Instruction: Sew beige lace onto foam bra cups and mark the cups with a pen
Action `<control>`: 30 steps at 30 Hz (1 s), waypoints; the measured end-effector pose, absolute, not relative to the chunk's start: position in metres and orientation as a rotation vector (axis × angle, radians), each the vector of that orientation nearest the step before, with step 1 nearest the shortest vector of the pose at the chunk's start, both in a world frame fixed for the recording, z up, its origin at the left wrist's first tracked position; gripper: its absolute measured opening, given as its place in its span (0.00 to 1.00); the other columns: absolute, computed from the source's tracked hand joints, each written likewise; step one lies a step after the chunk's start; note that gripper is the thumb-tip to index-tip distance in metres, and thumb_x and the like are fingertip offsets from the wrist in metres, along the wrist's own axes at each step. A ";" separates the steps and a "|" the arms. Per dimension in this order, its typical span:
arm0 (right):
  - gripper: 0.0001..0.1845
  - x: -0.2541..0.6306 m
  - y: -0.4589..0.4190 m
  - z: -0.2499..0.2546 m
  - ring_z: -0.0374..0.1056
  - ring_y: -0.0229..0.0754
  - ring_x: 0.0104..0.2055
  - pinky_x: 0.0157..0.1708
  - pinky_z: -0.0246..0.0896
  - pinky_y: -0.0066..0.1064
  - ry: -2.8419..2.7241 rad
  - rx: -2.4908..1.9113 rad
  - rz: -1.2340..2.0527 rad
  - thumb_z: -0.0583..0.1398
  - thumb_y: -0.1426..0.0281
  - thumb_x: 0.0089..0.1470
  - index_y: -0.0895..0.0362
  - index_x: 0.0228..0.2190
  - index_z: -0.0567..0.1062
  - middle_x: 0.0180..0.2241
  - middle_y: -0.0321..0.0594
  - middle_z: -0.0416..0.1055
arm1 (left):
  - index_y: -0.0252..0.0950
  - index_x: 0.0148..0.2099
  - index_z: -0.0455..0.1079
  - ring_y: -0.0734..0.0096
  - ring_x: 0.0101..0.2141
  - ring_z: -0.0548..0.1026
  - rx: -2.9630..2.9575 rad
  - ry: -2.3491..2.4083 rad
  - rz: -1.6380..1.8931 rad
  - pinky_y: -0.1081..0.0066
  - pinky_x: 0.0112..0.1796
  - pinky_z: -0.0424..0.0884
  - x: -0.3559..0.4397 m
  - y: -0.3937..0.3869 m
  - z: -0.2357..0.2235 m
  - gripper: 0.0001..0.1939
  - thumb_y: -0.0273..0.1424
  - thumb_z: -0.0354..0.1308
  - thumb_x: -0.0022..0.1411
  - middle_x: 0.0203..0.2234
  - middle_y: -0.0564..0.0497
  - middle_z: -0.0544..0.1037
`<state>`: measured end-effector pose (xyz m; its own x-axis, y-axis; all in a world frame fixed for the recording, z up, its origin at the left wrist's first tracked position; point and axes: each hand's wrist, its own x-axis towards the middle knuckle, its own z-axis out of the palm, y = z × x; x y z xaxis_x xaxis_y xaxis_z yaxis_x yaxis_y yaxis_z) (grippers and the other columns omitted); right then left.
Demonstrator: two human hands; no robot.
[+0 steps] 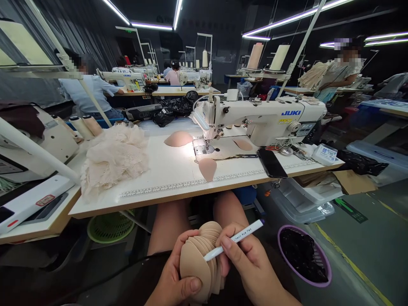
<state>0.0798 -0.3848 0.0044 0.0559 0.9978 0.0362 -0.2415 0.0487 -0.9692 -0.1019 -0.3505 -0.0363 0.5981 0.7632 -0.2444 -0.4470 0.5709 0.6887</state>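
Holds a spread-out stack of tan pads [195,265] in the left hand [174,270], with fingers curled round it, over the lap [168,221]. Pinches a white pen [245,233] in the right hand [250,255], with the tip at the stack's edge.

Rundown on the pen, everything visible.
The pen is slim and straight, with a white barrel that looks like plastic, small dark lettering along it and a dark purple far end. The right hand grips it near the middle. It slants, its white lower end pointing down-left in the picture at the beige stack in the left hand; whether the tip touches is unclear.
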 end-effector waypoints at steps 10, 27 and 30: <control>0.17 0.118 -0.372 0.005 0.70 0.44 0.44 0.47 0.63 0.35 -1.175 -1.170 1.052 0.57 0.53 0.70 0.51 0.49 0.74 0.43 0.41 0.76 | 0.52 0.70 0.57 0.45 0.55 0.76 0.883 0.612 0.708 0.56 0.51 0.73 -0.117 -0.333 -0.037 0.54 0.42 0.80 0.46 0.61 0.42 0.71; 0.29 0.103 -0.394 -0.032 0.67 0.40 0.36 0.34 0.62 0.28 -0.973 -1.087 1.486 0.72 0.56 0.50 0.50 0.45 0.63 0.39 0.33 0.72 | 0.48 0.74 0.54 0.40 0.66 0.63 1.114 0.706 0.734 0.46 0.66 0.54 -0.100 -0.321 -0.067 0.62 0.50 0.80 0.42 0.64 0.38 0.66; 0.31 0.095 -0.387 -0.024 0.70 0.44 0.41 0.38 0.68 0.31 -0.809 -1.008 1.318 0.71 0.51 0.53 0.48 0.48 0.62 0.41 0.35 0.72 | 0.45 0.71 0.61 0.42 0.69 0.59 0.834 0.554 0.767 0.47 0.68 0.51 -0.095 -0.322 -0.063 0.49 0.53 0.73 0.53 0.66 0.38 0.67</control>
<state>0.0953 -0.3872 -0.0245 0.1075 0.9915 -0.0738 -0.3828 -0.0272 -0.9234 -0.0947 -0.3224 -0.0632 0.6086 0.7812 -0.1390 -0.3774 0.4390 0.8154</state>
